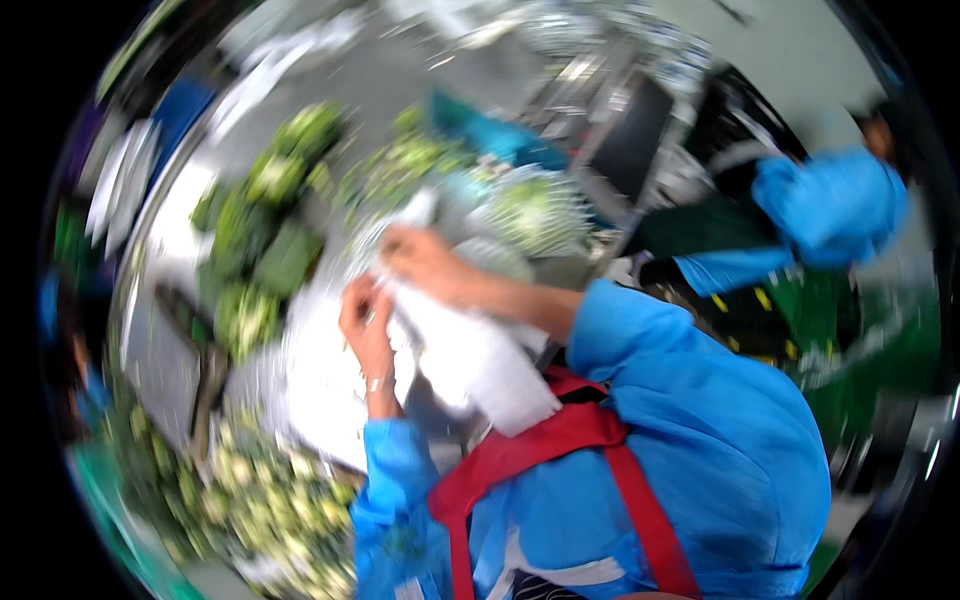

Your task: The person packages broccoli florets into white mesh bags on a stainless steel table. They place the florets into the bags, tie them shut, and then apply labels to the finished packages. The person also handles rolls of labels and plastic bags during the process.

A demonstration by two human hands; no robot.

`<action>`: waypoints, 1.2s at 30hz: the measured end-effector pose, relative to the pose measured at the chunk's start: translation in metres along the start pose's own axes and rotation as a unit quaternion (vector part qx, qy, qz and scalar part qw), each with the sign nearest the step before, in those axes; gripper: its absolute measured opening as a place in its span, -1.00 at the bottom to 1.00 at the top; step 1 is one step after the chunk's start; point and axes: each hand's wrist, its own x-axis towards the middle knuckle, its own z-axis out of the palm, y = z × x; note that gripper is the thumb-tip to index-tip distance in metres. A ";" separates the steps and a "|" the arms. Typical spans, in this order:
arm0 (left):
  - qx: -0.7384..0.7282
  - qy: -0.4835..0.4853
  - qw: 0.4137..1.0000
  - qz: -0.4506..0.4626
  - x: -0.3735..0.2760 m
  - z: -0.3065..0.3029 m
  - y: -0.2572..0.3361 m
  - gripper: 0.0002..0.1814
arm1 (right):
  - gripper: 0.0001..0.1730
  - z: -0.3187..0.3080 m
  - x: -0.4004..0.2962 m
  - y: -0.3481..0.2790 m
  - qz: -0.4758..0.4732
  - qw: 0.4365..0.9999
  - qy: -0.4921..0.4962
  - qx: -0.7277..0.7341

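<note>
My left hand (366, 319) and my right hand (424, 259) meet over the work table, fingertips pinching a thin white sheet (491, 367). The sheet hangs from my fingers towards my red apron straps; blur leaves unclear whether it is plastic film or a bag. Beyond my right hand lies a pale green vegetable head (536, 210) in a white foam net. White netting (369, 241) shows just past my fingers. Broccoli heads (255, 217) lie in a cluster to the left of my hands.
Trimmed green pieces (405, 161) and a teal cloth or bag (487, 131) lie on the metal table (375, 64). A dark flat panel (630, 139) stands at the right. Many vegetable heads (262, 502) pile up at lower left. A person in blue (829, 202) is at right.
</note>
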 end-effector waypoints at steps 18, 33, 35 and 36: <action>-0.327 0.131 0.928 -0.121 0.000 -0.011 0.014 -0.77 | -0.92 0.053 0.029 -0.009 -0.071 0.988 -0.009 -0.138; -0.254 0.145 0.955 -0.060 0.018 -0.038 0.030 -0.75 | -0.67 0.037 0.039 -0.018 0.228 0.937 -0.202 0.169; -0.248 0.123 0.961 -0.022 0.023 -0.042 0.030 -0.65 | -0.80 0.035 0.038 -0.017 0.189 0.957 -0.189 0.110; -0.265 0.109 0.958 -0.014 0.023 -0.045 0.028 -0.60 | -0.82 0.033 0.040 -0.016 0.174 0.963 -0.184 0.097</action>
